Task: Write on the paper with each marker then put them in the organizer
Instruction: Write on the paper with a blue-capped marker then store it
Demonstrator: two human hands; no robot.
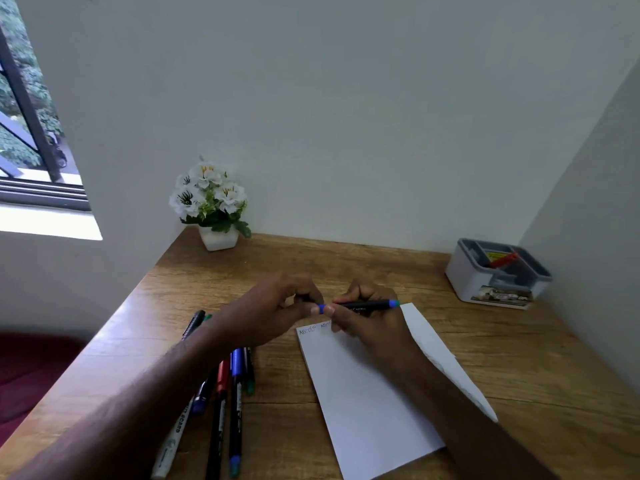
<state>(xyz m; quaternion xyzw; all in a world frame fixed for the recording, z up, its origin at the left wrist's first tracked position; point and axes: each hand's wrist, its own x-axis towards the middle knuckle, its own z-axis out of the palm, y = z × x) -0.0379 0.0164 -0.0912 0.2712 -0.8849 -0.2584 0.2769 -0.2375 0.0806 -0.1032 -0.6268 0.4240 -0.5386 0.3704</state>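
Both hands clamped on blue marker point(360, 305) above paper point(367, 403): left hand point(277, 311) pinches cap end, right hand point(367, 320) grips barrel. Light, stiff, likely slick; best held mid-barrel.

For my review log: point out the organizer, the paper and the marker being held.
organizer point(464, 275), head view, white front wall.
paper point(363, 410), head view, blank middle.
marker point(367, 304), head view, black barrel.

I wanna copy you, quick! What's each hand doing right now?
Left hand: fingers pinch the cap end of the blue marker.
Right hand: fingers curled round the same marker's barrel, above the paper.
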